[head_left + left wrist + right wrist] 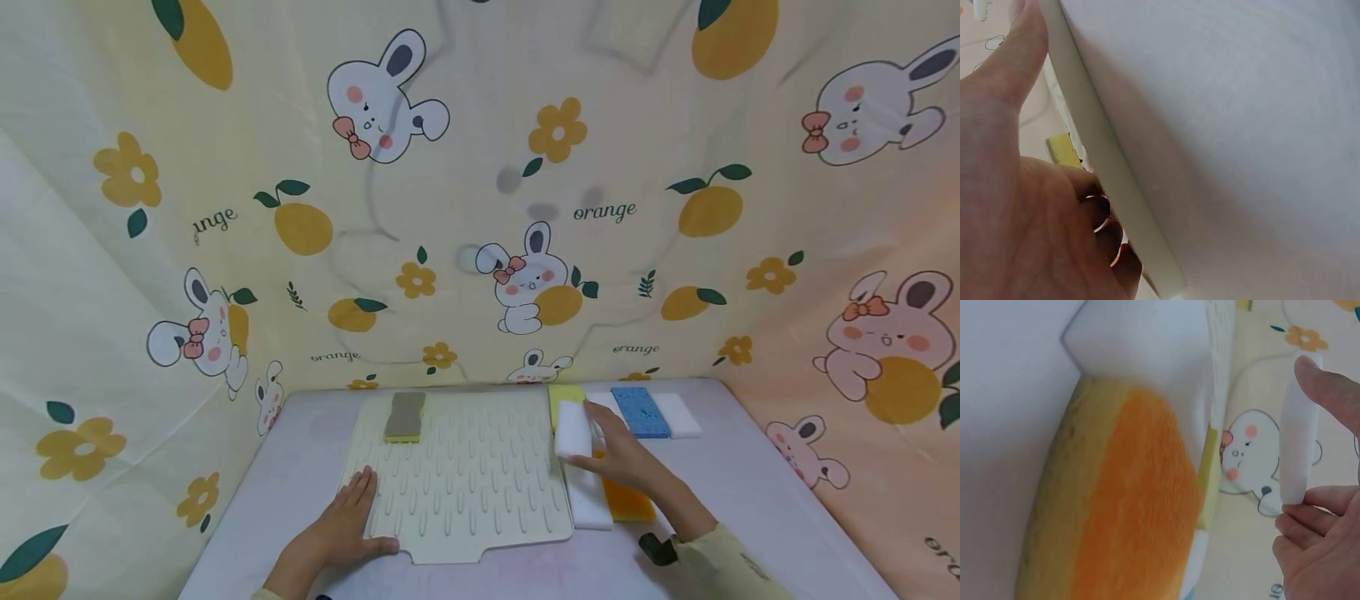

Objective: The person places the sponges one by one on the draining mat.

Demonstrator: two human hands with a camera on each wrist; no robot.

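A cream ridged mat (465, 492) with a front tab lies on the table. My left hand (341, 525) rests along its left edge, fingers nearly straight and thumb at the front corner; the left wrist view shows the mat's rim (1110, 150) against the fingers. A grey-and-yellow sponge (405, 415) lies at the mat's back left. My right hand (626, 458) pinches a white sponge (1300, 437) between thumb and fingertips, raised above the mat's right edge. Below that hand lie another white sponge (588, 504) and an orange sponge (628, 502).
Behind the right hand, a yellow sponge (566, 393), a blue sponge (641, 412) and a further white sponge (681, 415) lie near the table's back edge. A patterned cloth (465, 192) with rabbits and oranges hangs behind and at both sides.
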